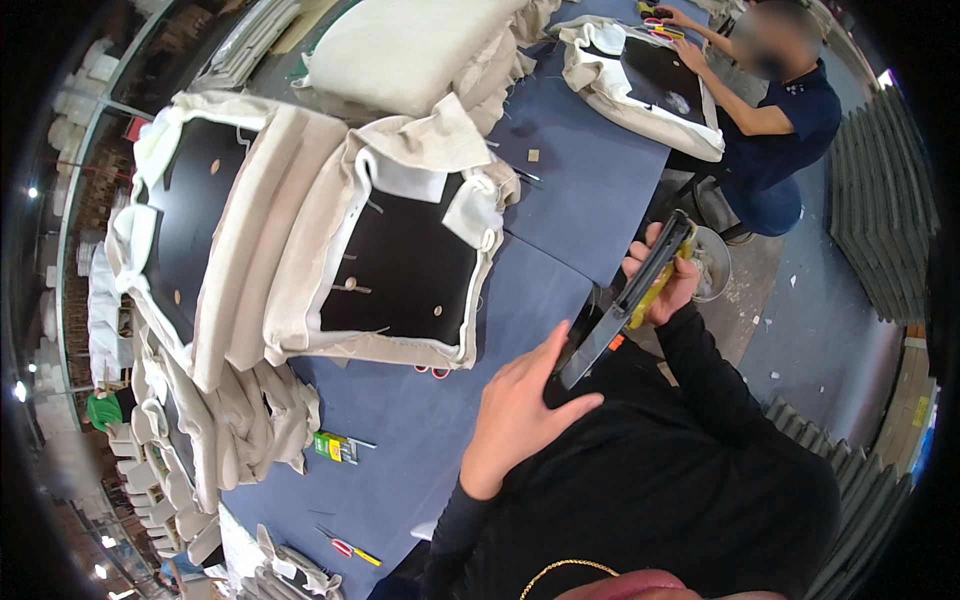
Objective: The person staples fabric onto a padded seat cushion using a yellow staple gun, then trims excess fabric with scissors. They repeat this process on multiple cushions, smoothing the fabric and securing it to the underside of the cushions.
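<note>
My right hand (676, 290) is closed round a staple gun (622, 308) with a yellow body and a long black-and-grey magazine, held up in front of my chest. My left hand (515, 410) is open, its thumb and fingers spread beside the magazine's lower end. Whether it touches the gun I cannot tell. Left of my hands, an upholstered seat panel (400, 280) lies with its black board up. Beige fabric and white lining fold over its edges, loose at the far side. A second such panel (195, 230) leans against it.
Scissors (345, 548), a green-and-yellow box (330, 447) and red-handled scissors (430, 371) lie on the blue-grey table (410, 425). Beige cushions (410, 55) are piled beyond. Another person (775, 130) works on a panel (650, 85) at far right. A bucket (712, 265) stands nearby.
</note>
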`<action>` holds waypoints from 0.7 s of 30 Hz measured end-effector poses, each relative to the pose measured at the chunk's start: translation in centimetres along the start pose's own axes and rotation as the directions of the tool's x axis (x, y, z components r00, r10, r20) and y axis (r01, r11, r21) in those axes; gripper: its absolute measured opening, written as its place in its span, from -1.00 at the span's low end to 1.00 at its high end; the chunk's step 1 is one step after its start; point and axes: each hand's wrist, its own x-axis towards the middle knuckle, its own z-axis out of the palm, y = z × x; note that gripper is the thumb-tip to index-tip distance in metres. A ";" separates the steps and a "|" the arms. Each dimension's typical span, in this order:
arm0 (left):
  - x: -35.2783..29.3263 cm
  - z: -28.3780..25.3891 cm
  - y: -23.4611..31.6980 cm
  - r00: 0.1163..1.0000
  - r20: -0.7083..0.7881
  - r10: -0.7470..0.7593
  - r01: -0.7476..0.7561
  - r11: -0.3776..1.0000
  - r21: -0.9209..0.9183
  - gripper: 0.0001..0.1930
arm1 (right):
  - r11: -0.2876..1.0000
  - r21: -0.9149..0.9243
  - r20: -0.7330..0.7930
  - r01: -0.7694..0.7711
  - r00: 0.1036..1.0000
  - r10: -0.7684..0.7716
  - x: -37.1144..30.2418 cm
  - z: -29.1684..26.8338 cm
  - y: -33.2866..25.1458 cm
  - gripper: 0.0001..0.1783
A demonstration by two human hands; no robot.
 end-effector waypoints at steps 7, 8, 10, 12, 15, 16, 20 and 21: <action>10.3 7.4 -1.3 0.990 0.070 -0.123 0.108 0.977 0.182 -0.45 | 0.967 -0.099 -0.616 -0.237 0.777 0.127 8.0 -2.3 -0.2 -0.25; 11.7 8.4 -1.3 0.988 0.083 -0.130 0.109 0.970 0.218 -0.46 | 0.959 -0.055 -0.665 -0.277 0.727 0.172 8.7 -3.9 -0.7 -0.19; 14.5 9.8 -0.6 0.974 0.117 -0.192 0.157 0.954 0.257 -0.45 | 0.969 0.021 -0.645 -0.248 0.737 0.202 9.7 -6.4 -1.7 -0.17; 16.7 10.9 -0.3 0.955 0.149 -0.258 0.208 0.935 0.287 -0.44 | 0.971 0.078 -0.642 -0.224 0.734 0.221 10.6 -8.4 -3.1 -0.16; 18.8 12.0 -0.2 0.926 0.173 -0.336 0.273 0.911 0.309 -0.41 | 0.975 0.051 -0.668 -0.216 0.719 0.194 12.2 -8.8 -5.1 -0.16; 19.1 12.3 -0.3 0.921 0.175 -0.348 0.284 0.907 0.310 -0.40 | 0.973 0.072 -0.646 -0.221 0.732 0.214 12.6 -8.9 -5.4 -0.16; 19.5 12.1 0.1 0.894 0.182 -0.409 0.335 0.882 0.332 -0.40 | 0.974 0.077 -0.641 -0.211 0.738 0.210 13.6 -8.5 -6.2 -0.16; 19.2 11.9 0.1 0.898 0.182 -0.401 0.340 0.894 0.292 -0.42 | 0.978 0.067 -0.626 -0.199 0.755 0.197 13.7 -8.1 -6.4 -0.16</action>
